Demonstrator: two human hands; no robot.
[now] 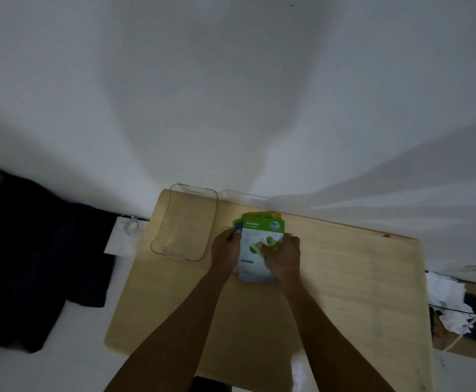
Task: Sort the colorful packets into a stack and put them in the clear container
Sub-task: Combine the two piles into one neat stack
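Note:
A stack of colorful packets [255, 239] rests on the wooden table [344, 278], with a green-and-white aloe vera packet on top and blue and yellow edges showing at its far end. My left hand [227, 251] grips the stack's left edge. My right hand [282, 254] holds its right side, fingers lying over the top packet. The clear container [184, 222] stands empty on the table just left of the stack, close to my left hand.
A white wall rises right behind the table. A dark cloth [33, 250] lies on the white surface to the left, beside a white card with a coiled cable [125, 236]. White crumpled items and cords [454, 304] sit off the table's right edge.

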